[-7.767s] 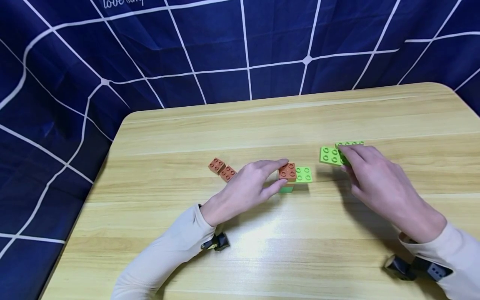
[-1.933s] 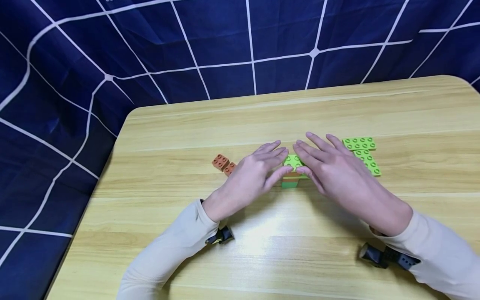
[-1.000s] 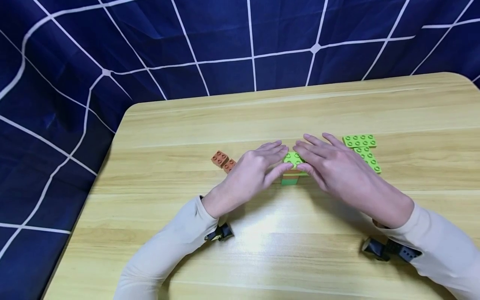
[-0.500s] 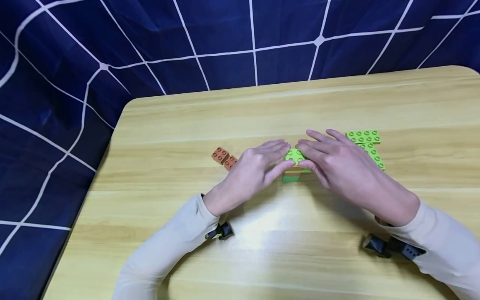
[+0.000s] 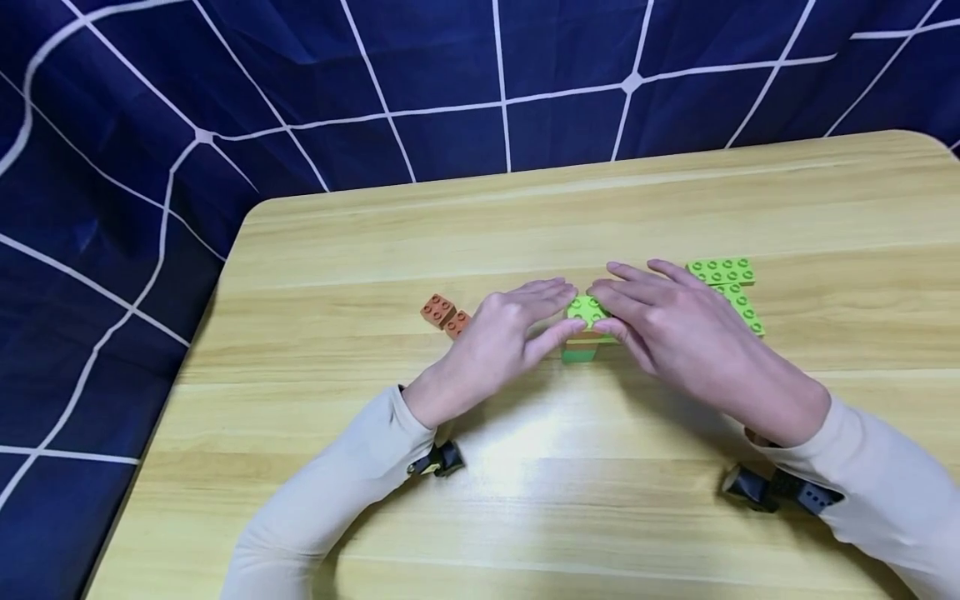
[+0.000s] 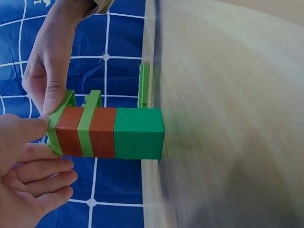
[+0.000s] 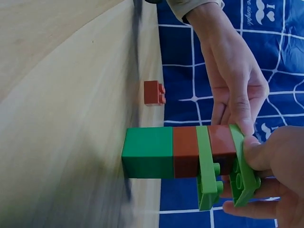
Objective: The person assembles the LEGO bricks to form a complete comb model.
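Note:
A small tower of toy building bricks stands upright on the table: a green block (image 6: 139, 134) at the base, then a reddish-brown brick (image 6: 102, 133), a lime plate (image 7: 206, 175), another reddish-brown brick (image 7: 222, 142) and a lime top plate (image 5: 587, 310). Both lime plates overhang toward the right hand's side. The top plate sits at a slight slant in the right wrist view. My left hand (image 5: 491, 346) pinches its left end between thumb and fingers. From the other side my right hand (image 5: 678, 337) grips the overhanging end, covering much of it in the head view.
Two reddish-brown bricks (image 5: 437, 310) lie left of the tower, one partly behind the left hand. Beyond the right hand lie two lime plates (image 5: 722, 271), one partly covered. A blue cloth (image 5: 450, 75) with white lines hangs behind the wooden table (image 5: 375, 250).
Since the oldest frame, a lime plate has come onto the upper brick and the right hand has moved left to the tower. Over the last two seconds both hands keep nearly the same hold.

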The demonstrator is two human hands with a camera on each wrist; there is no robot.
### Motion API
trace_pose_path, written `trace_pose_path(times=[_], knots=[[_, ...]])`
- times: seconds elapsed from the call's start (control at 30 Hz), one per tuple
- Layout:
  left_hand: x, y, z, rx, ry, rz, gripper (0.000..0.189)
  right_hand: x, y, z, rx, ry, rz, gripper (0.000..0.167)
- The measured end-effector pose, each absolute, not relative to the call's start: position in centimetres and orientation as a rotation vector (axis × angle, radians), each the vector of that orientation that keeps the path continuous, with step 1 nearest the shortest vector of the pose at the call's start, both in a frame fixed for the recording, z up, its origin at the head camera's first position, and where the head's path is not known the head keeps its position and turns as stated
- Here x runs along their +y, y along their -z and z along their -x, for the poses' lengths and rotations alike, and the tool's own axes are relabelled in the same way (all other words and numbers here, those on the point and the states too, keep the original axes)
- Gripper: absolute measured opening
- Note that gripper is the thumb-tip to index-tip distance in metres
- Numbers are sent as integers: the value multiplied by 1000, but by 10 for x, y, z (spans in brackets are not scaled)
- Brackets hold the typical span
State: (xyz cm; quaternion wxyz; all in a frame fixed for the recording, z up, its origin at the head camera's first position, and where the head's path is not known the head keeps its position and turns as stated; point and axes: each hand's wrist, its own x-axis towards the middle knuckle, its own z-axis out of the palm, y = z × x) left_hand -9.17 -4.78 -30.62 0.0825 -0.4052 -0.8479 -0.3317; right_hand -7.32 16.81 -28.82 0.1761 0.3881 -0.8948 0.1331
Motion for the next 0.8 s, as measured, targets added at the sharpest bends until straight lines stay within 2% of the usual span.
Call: trace_pose_path(times=[0.4,0.8], knots=[[-51,304,92,-2556,918,1229,41,167,287,67,-2593,-267,-1029,75],[-59,303,92,-2546,911,1245,43,169,287,64,-2668,-314,-1050,65]])
